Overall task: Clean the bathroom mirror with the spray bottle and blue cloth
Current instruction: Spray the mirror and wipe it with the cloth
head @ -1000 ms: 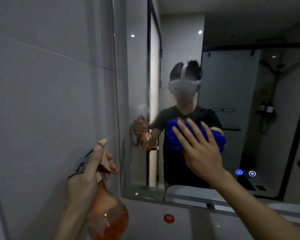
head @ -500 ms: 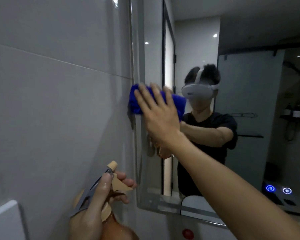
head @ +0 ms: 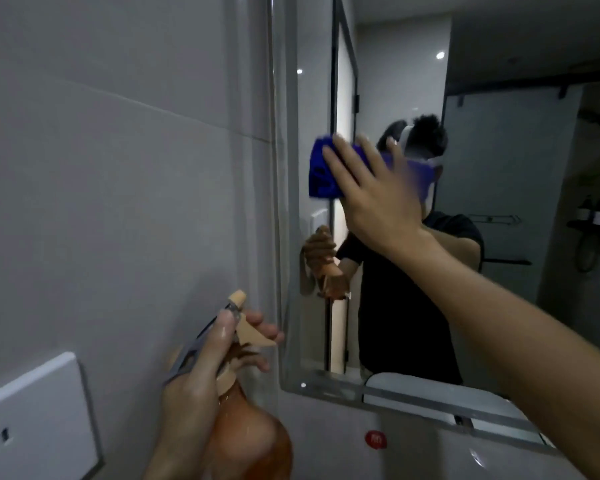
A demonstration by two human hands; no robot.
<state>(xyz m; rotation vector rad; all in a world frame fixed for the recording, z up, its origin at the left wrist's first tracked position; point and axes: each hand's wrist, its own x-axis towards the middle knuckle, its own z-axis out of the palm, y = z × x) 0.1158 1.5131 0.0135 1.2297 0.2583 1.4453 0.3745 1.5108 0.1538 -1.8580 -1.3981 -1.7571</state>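
The bathroom mirror [head: 499, 140] fills the right half of the head view, its left edge next to a grey tiled wall. My right hand [head: 371, 192] presses a blue cloth [head: 321, 174] flat against the glass near the mirror's left side, fingers spread over it. My left hand [head: 201, 368] grips an amber spray bottle [head: 250, 441] low in front of the wall, with fingers on the tan trigger and the nozzle pointing up toward the mirror. The mirror shows the reflection of a person in a black shirt with both hands.
A white wall switch plate [head: 39, 420] sits at the lower left. Below the mirror lies a white ledge with a round red sticker [head: 376, 439]. A shower area with a dark shelf [head: 593, 225] appears reflected at the right.
My right hand with the blue cloth slid from the mirror's left edge to the right across the glass. The spray bottle stays held low in my left hand.
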